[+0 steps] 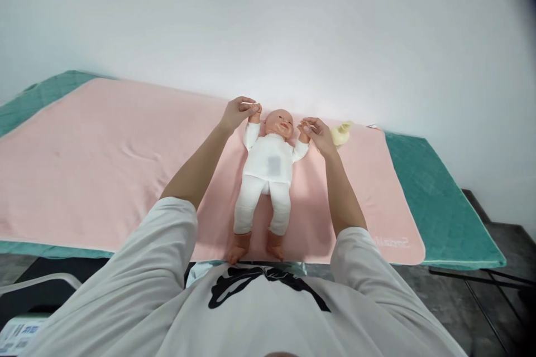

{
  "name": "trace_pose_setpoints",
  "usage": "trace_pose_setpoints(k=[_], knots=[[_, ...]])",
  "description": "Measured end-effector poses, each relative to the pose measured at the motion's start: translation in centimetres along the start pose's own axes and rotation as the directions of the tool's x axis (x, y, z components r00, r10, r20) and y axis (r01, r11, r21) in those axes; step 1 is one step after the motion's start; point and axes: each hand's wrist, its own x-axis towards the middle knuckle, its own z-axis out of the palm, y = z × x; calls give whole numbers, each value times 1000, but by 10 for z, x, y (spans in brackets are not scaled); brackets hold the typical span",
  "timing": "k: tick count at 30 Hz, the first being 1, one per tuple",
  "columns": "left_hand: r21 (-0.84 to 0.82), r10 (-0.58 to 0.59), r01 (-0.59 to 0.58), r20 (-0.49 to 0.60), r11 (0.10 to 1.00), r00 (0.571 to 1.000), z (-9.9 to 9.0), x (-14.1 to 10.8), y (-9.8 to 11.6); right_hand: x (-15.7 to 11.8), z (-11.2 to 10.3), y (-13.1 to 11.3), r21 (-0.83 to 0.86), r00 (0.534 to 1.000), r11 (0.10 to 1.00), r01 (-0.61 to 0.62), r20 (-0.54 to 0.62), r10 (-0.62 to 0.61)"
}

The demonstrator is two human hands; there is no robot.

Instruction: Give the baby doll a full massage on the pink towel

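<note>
A baby doll with a white body lies on its back on a pink blanket, its head toward the wall and its bare feet toward me. Both of its arms are raised beside its head. My left hand has its fingers closed on the doll's hand at the left of the head. On the other side, my right hand pinches the doll's other hand. A pale yellow object rests just right of my right hand.
Under the blanket is a green quilted cover, showing at both ends. A white wall stands behind. At the lower left are a curved pale bar and a labelled item; thin black legs show at the lower right.
</note>
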Motion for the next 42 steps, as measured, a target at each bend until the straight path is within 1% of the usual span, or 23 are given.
trace_pose_setpoints(k=[2, 5, 6, 8, 10, 11, 13, 14, 16, 18, 20, 25, 28, 30, 33, 35, 38, 42], knots=[[37, 46, -48, 55, 998, 997, -3, -17, 13, -19, 1, -11, -52, 999, 998, 23, 24, -22], [190, 146, -152, 45, 970, 988, -6, -52, 30, -53, 5, -22, -168, 994, 980, 104, 7, -105], [264, 206, -204, 23, 943, 978, -7, -66, 34, -66, 6, -24, -229, 989, 963, 143, -1, -147], [429, 316, -279, -15, 859, 949, -7, -94, 37, -90, 9, -25, -387, 975, 900, 202, -8, -223], [570, 367, -299, -4, 765, 930, -6, -123, 36, -114, 13, -22, -504, 950, 819, 274, 10, -311], [622, 384, -290, -19, 727, 923, -7, -136, 33, -126, 15, -20, -541, 939, 788, 292, 7, -344], [696, 407, -259, -53, 670, 912, -7, -160, 25, -147, 20, -14, -605, 927, 746, 279, -32, -373], [720, 409, -252, -49, 647, 911, -8, -170, 20, -156, 23, -11, -633, 928, 731, 255, -51, -368], [745, 376, -216, -51, 631, 925, -10, -187, 11, -172, 30, -5, -681, 944, 708, 187, -77, -322], [749, 322, -167, -65, 641, 944, -12, -200, 3, -185, 37, 0, -707, 961, 698, 113, -100, -256], [752, 282, -113, -100, 649, 954, -14, -211, -4, -196, 44, 4, -710, 967, 702, 52, -139, -211], [792, 206, 56, -225, 608, 952, -16, -233, -13, -215, 61, 16, -699, 947, 713, -44, -256, -193], [796, 164, 154, -303, 586, 939, -12, -243, -13, -223, 68, 22, -707, 943, 704, -65, -275, -189], [809, 136, 210, -334, 549, 933, -9, -247, -11, -227, 69, 24, -716, 944, 695, -71, -274, -186], [850, 89, 229, -306, 475, 948, -4, -251, -9, -230, 68, 26, -716, 946, 692, -91, -280, -164], [864, 51, 225, -276, 450, 960, -2, -252, -7, -229, 66, 26, -708, 946, 698, -109, -290, -146], [859, -2, 237, -266, 454, 964, -3, -251, -5, -227, 60, 27, -667, 937, 730, -150, -331, -109], [819, -66, 262, -267, 511, 961, -6, -248, -3, -223, 52, 28, -562, 914, 802, -204, -402, -49]])
